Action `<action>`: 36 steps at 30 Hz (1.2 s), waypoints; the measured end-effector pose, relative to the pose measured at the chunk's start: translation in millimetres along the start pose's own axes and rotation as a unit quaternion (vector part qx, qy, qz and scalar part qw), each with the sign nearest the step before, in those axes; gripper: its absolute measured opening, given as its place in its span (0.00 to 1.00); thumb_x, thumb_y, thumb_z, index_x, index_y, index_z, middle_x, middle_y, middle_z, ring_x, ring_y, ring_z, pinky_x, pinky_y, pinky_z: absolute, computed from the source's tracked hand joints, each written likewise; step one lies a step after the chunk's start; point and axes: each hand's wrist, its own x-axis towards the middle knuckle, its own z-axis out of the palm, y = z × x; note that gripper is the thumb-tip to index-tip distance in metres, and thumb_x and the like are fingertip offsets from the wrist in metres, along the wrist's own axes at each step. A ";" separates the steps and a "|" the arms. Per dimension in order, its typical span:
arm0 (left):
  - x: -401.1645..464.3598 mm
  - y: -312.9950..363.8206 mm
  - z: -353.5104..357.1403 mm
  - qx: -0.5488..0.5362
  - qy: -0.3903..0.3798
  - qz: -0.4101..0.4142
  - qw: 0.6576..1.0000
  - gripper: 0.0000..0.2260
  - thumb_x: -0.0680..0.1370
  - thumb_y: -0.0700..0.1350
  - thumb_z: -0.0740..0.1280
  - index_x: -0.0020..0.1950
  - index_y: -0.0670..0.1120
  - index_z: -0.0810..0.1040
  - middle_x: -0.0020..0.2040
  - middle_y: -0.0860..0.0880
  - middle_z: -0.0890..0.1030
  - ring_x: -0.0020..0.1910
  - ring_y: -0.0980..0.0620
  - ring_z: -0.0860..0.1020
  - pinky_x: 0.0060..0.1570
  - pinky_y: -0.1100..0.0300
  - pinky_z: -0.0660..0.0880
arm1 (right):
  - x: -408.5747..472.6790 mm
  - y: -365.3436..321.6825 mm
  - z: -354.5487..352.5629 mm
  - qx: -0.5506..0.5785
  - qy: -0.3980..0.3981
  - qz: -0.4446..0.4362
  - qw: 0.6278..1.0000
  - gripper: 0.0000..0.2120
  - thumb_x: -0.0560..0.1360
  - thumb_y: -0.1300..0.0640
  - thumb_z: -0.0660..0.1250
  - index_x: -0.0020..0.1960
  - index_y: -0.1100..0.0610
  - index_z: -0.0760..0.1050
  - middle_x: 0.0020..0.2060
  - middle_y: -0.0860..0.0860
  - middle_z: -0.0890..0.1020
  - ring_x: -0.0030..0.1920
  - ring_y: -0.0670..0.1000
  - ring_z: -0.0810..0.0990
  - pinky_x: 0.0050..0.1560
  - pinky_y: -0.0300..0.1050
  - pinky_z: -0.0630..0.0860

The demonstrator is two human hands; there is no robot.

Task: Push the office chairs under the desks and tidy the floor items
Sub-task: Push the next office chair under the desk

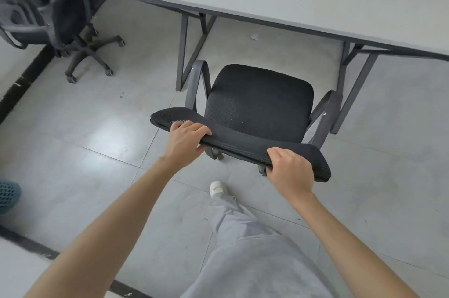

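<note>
Chair (258, 103) backrest gripped by both hands.

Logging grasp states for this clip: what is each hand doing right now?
Left hand: grips the top edge of the chair backrest.
Right hand: grips the same backrest edge.

A teal perforated object (8, 196) sat at the left edge of view, cut off by the frame. A black strip (23, 83) ran along the floor at left. One white shoe (218, 188) and a grey trouser leg (243, 244) were visible below centre.
</note>
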 end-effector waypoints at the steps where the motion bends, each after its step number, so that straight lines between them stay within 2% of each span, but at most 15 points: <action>1: 6.7 -14.8 -3.4 0.006 0.001 0.010 1.000 0.11 0.67 0.40 0.69 0.48 0.48 0.78 0.47 0.53 0.82 0.49 0.46 0.78 0.54 0.52 0.65 | 5.7 -13.2 3.0 0.007 0.006 0.002 1.000 0.12 0.54 0.62 0.76 0.35 0.58 0.76 0.26 0.49 0.77 0.26 0.51 0.76 0.22 0.37 0.64; 5: 32.1 -67.2 -17.5 0.013 -0.016 0.031 0.999 0.10 0.67 0.42 0.71 0.48 0.49 0.79 0.46 0.53 0.82 0.50 0.46 0.78 0.55 0.57 0.58 | 32.6 -62.6 11.0 0.050 0.023 0.026 0.998 0.12 0.56 0.62 0.76 0.39 0.58 0.78 0.30 0.49 0.81 0.29 0.50 0.79 0.21 0.39 0.70; 10: 81.6 -117.2 -38.0 0.000 -0.059 0.049 0.997 0.11 0.69 0.42 0.70 0.51 0.49 0.79 0.50 0.53 0.82 0.54 0.47 0.76 0.59 0.53 0.62 | 80.8 -102.6 16.8 0.053 0.021 0.072 0.996 0.17 0.55 0.61 0.78 0.43 0.58 0.81 0.32 0.49 0.83 0.31 0.49 0.81 0.22 0.39 0.73; 16: 149.3 -180.6 -50.1 -0.008 -0.084 0.089 0.992 0.11 0.69 0.42 0.70 0.51 0.50 0.79 0.52 0.54 0.81 0.55 0.48 0.75 0.58 0.56 0.58 | 141.8 -147.0 35.9 0.046 0.038 0.128 0.990 0.17 0.57 0.60 0.78 0.44 0.58 0.81 0.35 0.50 0.84 0.34 0.50 0.83 0.24 0.41 0.77; 22: 226.9 -239.4 -63.8 0.005 -0.120 0.162 0.979 0.11 0.72 0.43 0.67 0.54 0.50 0.77 0.56 0.53 0.79 0.59 0.48 0.72 0.62 0.56 0.54 | 213.8 -191.5 57.1 0.014 0.056 0.213 0.975 0.16 0.57 0.61 0.75 0.44 0.58 0.80 0.34 0.49 0.83 0.33 0.51 0.81 0.23 0.39 0.73; 27: 279.5 -263.6 -73.5 0.020 -0.138 0.195 0.971 0.11 0.72 0.43 0.66 0.54 0.51 0.76 0.56 0.53 0.79 0.60 0.48 0.71 0.64 0.55 0.55 | 264.3 -210.3 66.5 0.003 0.046 0.271 0.961 0.15 0.57 0.60 0.76 0.43 0.57 0.80 0.32 0.49 0.82 0.32 0.52 0.81 0.22 0.38 0.72; 32: 333.7 -283.8 -76.9 0.027 -0.127 0.214 0.968 0.11 0.72 0.42 0.66 0.53 0.51 0.77 0.56 0.53 0.80 0.60 0.48 0.72 0.65 0.54 0.55 | 315.6 -216.1 73.2 -0.034 0.043 0.286 0.957 0.11 0.57 0.57 0.75 0.37 0.55 0.76 0.26 0.47 0.77 0.27 0.49 0.76 0.22 0.36 0.62; 36: 367.9 -285.5 -78.0 0.031 -0.136 0.216 0.966 0.11 0.72 0.42 0.65 0.54 0.51 0.76 0.56 0.53 0.79 0.60 0.48 0.71 0.66 0.54 0.53 | 345.1 -210.8 76.5 -0.027 0.040 0.307 0.950 0.10 0.58 0.57 0.75 0.37 0.55 0.77 0.27 0.47 0.79 0.28 0.50 0.77 0.21 0.38 0.67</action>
